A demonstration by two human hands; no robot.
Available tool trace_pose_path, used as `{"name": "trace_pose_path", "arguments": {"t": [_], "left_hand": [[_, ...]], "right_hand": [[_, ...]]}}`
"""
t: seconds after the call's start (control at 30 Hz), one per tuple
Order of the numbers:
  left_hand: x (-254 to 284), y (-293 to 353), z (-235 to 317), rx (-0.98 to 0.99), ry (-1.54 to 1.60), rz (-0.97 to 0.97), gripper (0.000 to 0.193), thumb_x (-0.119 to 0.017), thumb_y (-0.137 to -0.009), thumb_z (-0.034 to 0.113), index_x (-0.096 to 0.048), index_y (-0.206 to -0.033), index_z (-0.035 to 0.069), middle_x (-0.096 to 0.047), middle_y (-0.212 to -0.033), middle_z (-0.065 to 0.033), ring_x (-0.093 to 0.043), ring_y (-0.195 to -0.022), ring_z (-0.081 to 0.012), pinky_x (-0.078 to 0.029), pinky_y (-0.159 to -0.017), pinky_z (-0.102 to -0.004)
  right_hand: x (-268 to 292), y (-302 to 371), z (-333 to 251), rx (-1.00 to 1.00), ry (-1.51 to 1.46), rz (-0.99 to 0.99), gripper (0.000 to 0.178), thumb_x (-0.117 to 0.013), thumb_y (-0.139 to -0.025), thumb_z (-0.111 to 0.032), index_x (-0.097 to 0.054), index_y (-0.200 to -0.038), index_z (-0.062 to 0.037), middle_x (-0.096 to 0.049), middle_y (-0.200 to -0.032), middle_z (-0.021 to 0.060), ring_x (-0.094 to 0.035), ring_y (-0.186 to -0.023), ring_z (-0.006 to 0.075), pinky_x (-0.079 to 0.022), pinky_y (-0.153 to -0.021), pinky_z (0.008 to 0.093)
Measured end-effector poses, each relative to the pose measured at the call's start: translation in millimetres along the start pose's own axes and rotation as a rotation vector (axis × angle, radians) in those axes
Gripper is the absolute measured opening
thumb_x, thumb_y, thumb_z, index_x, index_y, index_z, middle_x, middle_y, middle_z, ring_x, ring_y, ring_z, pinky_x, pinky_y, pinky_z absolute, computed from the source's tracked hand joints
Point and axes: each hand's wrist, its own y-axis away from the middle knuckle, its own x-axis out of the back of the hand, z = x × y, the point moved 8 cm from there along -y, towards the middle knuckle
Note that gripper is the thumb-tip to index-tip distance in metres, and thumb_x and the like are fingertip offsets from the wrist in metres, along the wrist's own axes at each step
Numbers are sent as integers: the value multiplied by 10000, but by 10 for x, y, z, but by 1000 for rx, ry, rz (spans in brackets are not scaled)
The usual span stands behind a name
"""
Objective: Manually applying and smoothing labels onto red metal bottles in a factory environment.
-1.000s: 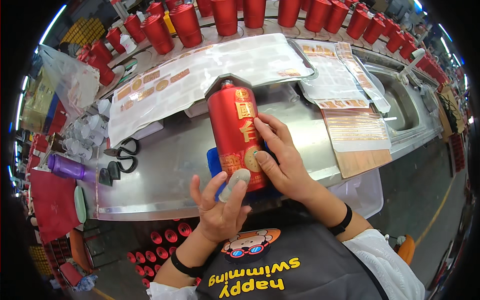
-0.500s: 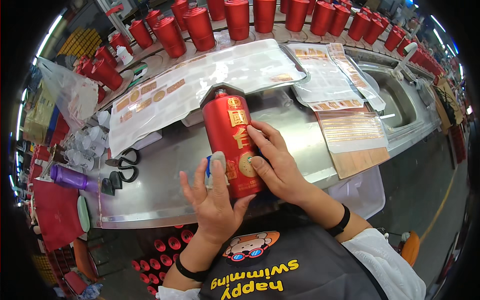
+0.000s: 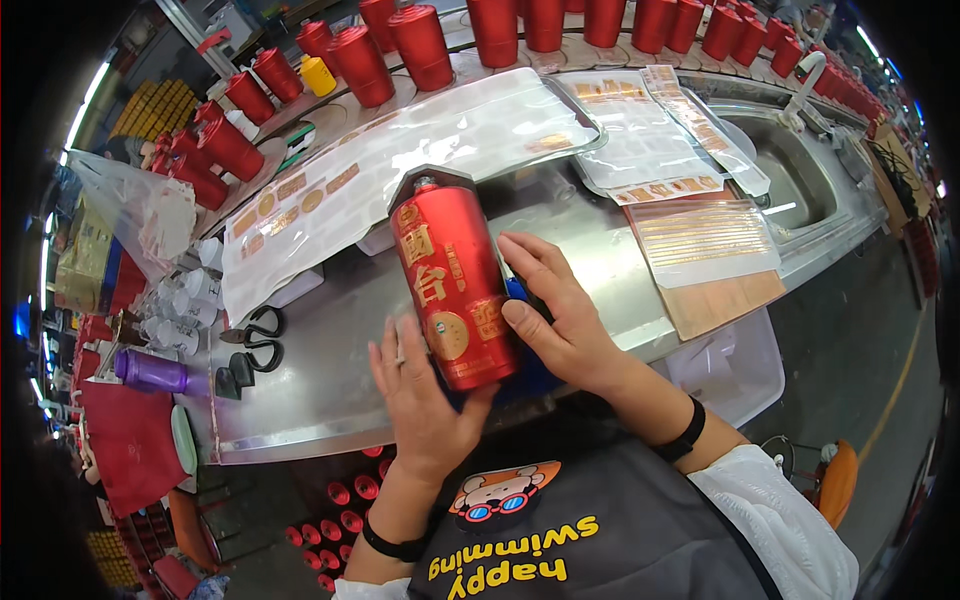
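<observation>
In the head view, the red bottle [image 3: 462, 255] has just been rolled about its long axis toward the person's left: the gold lettering [image 3: 427, 285] and round gold label [image 3: 447, 335], nearer its right side a half second ago, now lie on its left, and a rectangular gold label [image 3: 487, 318] has come up on its lower right. That seems to present another part of the decorated wall for handling. The bottle lies on the steel tabletop [image 3: 330, 395] between the hands, neck pointing away, with a blue support [image 3: 515, 288] now showing at its right edge. The left hand [image 3: 425, 395] is open, fingers extended along the bottle's lower left side; whether it has kept the grey pad seen earlier cannot be told. The right hand [image 3: 560, 320] is also open, its fingers and thumb parted at the right side, touching or just beside it.
</observation>
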Motion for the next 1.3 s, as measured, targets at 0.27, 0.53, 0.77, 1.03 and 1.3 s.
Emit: {"name": "trace_pose_path", "arguments": {"t": [0.27, 0.53, 0.77, 1.03, 1.3], "left_hand": [[-112, 3, -120, -3, -56, -124, 942, -659, -860, 497, -242, -1460, -98, -389, -1441, -288, -310, -1378, -466, -163, -1119, -608], [-130, -33, -118, 1, -15, -111, 907, -529, -920, 562, -230, -1470, -94, -311, -1496, -288, -259, -1399, -483, -169, -1138, -556], [-178, 21, -216, 33, 178, -128, 1030, -543, -875, 639, -172, -1481, -106, -284, -1490, -325, -240, -1404, -485, -160, -1145, -547], [-155, 50, -241, 147, 372, -95, 1071, -489, -870, 705, -161, -1484, -108, -269, -1497, -324, -242, -1412, -457, -186, -1151, -501], [-102, 11, -195, 116, 342, -50, 1035, -476, -883, 696, -198, -1477, -105, -313, -1474, -313, -280, -1391, -443, -221, -1137, -494]], "right_hand": [[232, 39, 96, -88, -125, 126, 532, -572, -941, -73, -391, -1436, 1, -538, -1310, 176, -562, -1166, 260, -433, -995, 336], [421, 59, 322, -330, -360, 140, 278, -628, -923, -128, -552, -1166, -15, -644, -979, 52, -585, -886, 85, -492, -781, 253], [504, -100, 170, -338, -334, -62, 262, -672, -901, -129, -576, -1122, -26, -600, -967, 12, -559, -881, 66, -478, -778, 237], [482, -626, -92, -34, -43, -403, 253, -721, -805, -143, -649, -1025, -41, -674, -829, 84, -646, -755, 181, -505, -695, 304], [284, -774, -119, 120, -118, -571, 238, -733, -795, -118, -680, -1010, -31, -684, -827, 73, -629, -741, 134, -507, -686, 288]]}}
